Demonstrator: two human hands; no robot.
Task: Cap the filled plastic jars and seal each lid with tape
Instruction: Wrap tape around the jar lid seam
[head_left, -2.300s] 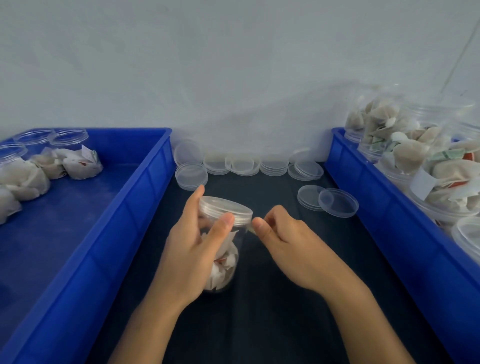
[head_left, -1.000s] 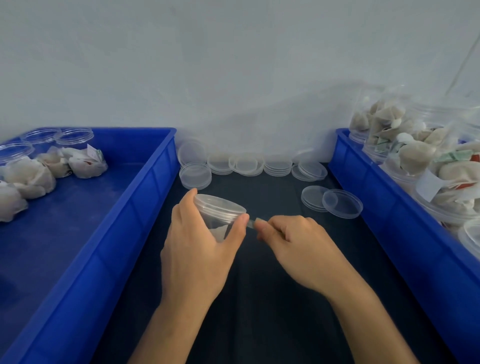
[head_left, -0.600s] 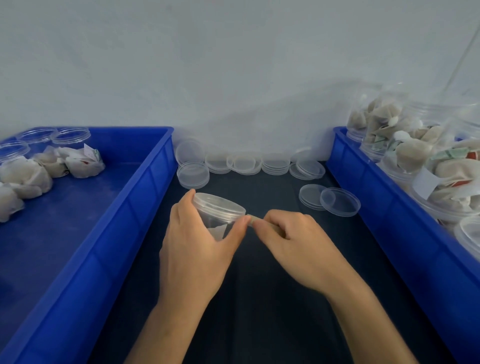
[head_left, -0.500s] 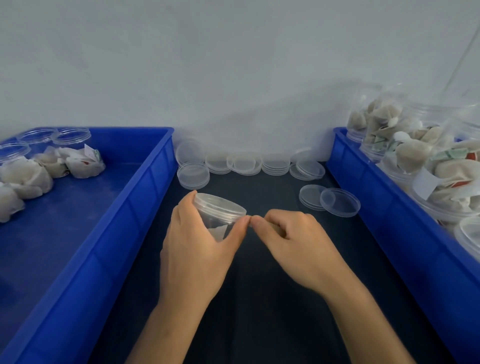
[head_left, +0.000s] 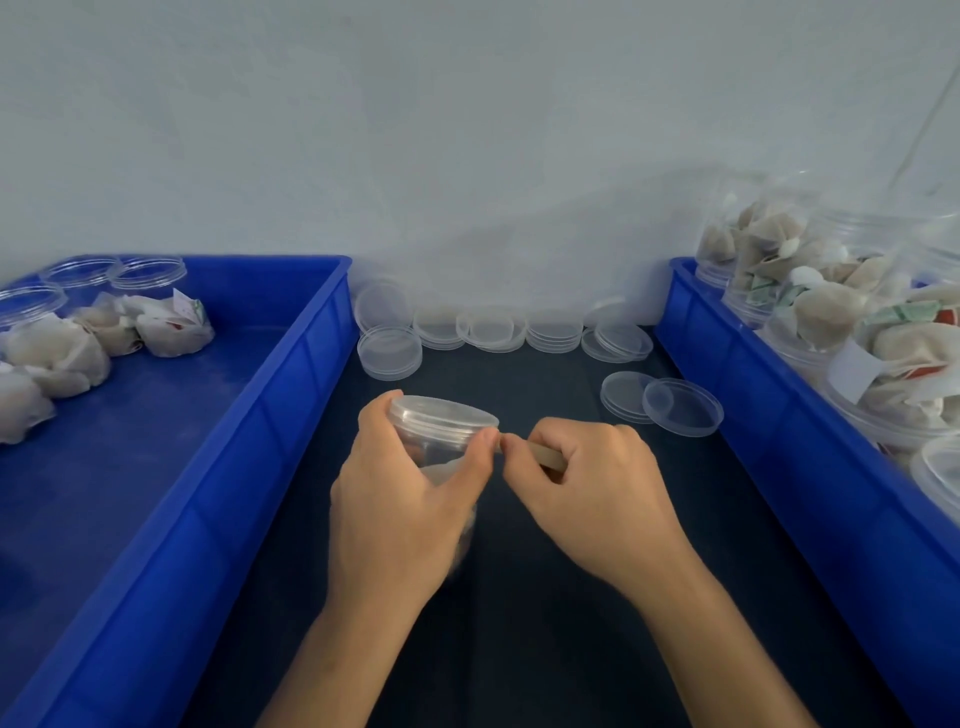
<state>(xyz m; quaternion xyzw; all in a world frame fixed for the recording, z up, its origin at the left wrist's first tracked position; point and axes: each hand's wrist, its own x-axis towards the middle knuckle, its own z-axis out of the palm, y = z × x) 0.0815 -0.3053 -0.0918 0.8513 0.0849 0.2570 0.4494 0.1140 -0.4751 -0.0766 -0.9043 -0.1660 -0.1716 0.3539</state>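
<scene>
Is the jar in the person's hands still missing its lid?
No, the jar gripped by the left hand already has a clear lid sitting on top.

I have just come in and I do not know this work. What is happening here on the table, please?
A person is sealing a small clear plastic jar on the dark table. The left hand grips the jar, which already wears its lid. The right hand pinches a tan strip of tape right at the lid's edge. Loose lids lie beyond. The left blue crate holds a few jars; the right blue crate holds many filled ones.
</scene>
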